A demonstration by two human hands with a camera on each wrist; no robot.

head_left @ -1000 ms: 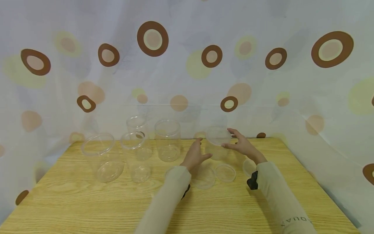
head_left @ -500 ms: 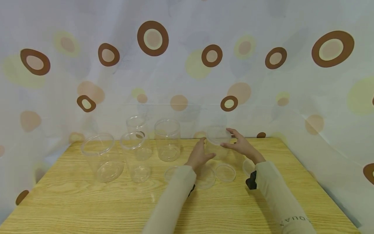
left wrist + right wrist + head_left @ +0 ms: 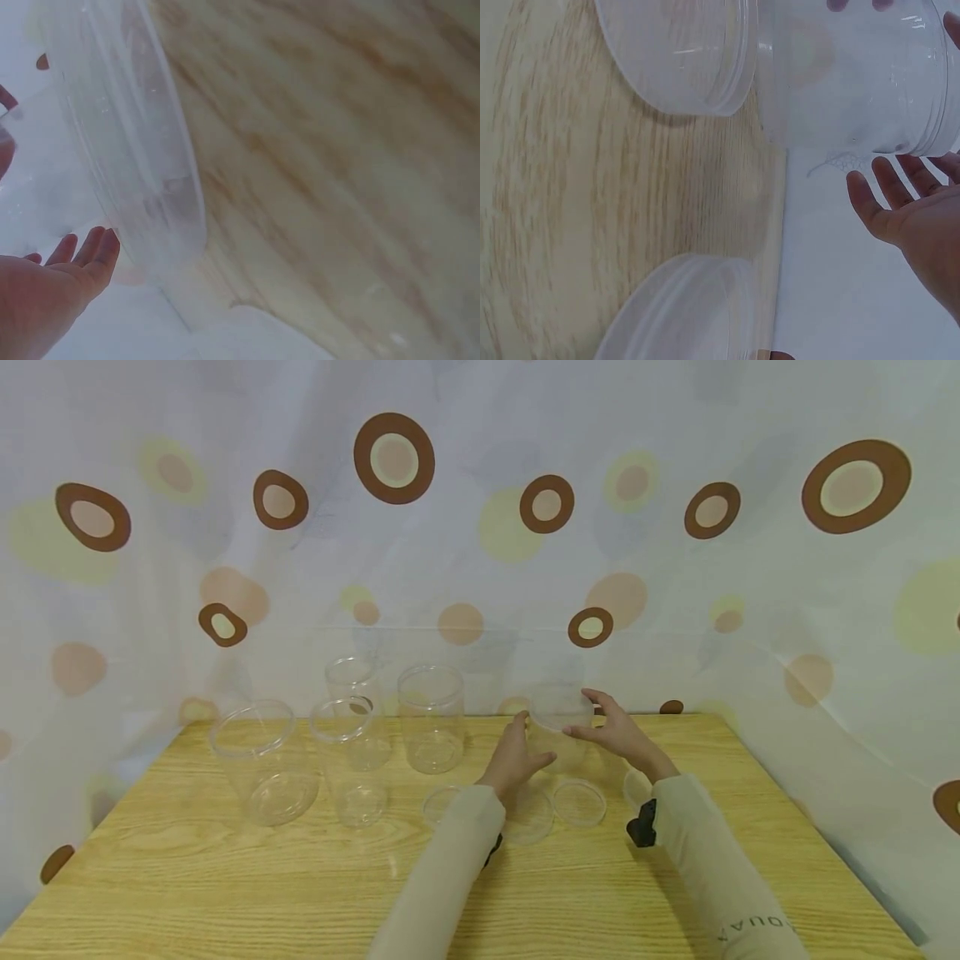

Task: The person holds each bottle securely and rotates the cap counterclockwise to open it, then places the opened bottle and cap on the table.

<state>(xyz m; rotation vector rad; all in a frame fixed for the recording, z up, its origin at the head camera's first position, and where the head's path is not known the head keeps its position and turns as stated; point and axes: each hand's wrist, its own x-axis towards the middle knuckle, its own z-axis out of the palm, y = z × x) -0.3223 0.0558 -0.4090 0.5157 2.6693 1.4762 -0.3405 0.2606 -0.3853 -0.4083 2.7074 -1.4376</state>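
A clear plastic jar with a translucent screw lid over its mouth stands toward the back right of the table. Around the jar's left side curves my left hand, thumb across the front. My right hand grips the lid's edge from the right, thumb in front and fingers behind. In the right wrist view, that hand curls about the rim end of the jar, and left fingertips press its wall. The left wrist view shows my left hand beside the jar, partly hidden by a loose lid.
Several open clear jars stand at the left, among them a wide one and a tall one. Loose lids lie before the hands, including a large one and a smaller one. A patterned curtain hangs behind the wooden table.
My left hand has shifted slightly right and closer around the jar. My right hand stays at the lid with only a tiny shift, and the jar keeps its place.
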